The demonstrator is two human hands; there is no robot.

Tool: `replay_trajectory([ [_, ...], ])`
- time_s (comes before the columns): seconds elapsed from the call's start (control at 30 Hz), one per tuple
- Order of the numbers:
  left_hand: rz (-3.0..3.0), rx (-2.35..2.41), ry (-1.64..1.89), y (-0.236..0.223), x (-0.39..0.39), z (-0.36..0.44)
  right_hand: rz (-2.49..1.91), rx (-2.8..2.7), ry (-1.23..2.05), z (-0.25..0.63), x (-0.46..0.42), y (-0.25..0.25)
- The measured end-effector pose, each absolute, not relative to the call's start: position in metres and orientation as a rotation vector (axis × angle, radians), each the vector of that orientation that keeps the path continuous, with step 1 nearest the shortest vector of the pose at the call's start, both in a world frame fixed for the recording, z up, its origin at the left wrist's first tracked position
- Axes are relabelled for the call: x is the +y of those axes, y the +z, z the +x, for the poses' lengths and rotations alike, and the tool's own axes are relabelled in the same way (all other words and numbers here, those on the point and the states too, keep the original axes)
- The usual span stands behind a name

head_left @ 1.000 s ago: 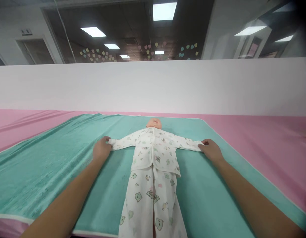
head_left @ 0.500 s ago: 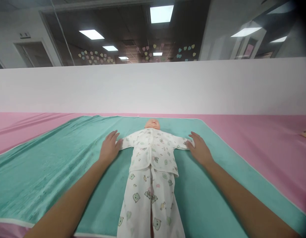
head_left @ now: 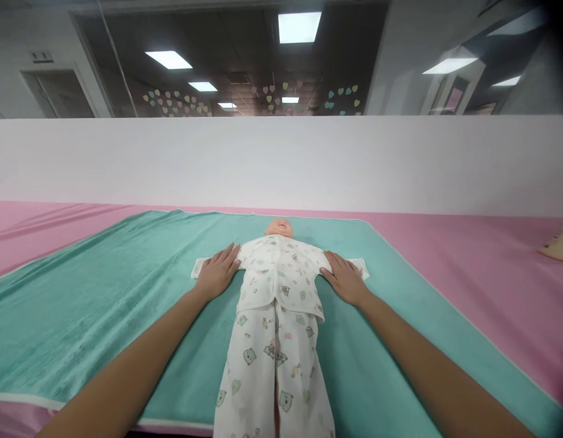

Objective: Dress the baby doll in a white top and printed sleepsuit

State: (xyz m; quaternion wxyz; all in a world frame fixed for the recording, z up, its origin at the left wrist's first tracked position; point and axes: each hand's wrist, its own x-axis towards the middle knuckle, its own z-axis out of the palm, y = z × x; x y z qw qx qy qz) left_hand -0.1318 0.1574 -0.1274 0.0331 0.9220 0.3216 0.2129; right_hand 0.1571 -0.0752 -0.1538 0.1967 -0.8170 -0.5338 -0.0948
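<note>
A baby doll lies on its back on a teal blanket, dressed in a white printed shirt and matching trousers. Its sleeves stretch out to both sides. My left hand lies flat and open on the doll's left-side sleeve, close to the armpit. My right hand rests flat and open on the other sleeve, fingers toward the shoulder. Sleeve cuffs stick out beyond both hands.
The blanket covers a pink padded surface running left to right. A white partition wall stands right behind it. A beige object lies at the far right edge. Glass panes and ceiling lights are above the wall.
Both hands let go of the sleeve cuffs, opened flat and slid inward along the sleeves toward the doll's torso.
</note>
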Motion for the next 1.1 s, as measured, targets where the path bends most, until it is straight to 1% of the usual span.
replay_trajectory([
  [0.3, 2.716, 1.047, 0.540, -0.135, 0.179, -0.153, -2.379, -1.403, -0.151, 0.175, -0.094, -0.157],
  [0.5, 2.651, 1.161, 0.401, -0.134, 0.178, -0.178, -2.494, -1.362, -0.114, 0.181, -0.102, -0.161],
  [0.8, 2.782, 1.236, 0.152, -0.136, 0.184, -0.213, -2.699, -1.289, 0.009, 0.195, -0.132, -0.160],
  [1.1, 2.873, 1.281, 0.104, -0.145, 0.203, -0.273, -2.787, -1.123, 0.012, 0.214, -0.191, -0.160],
])
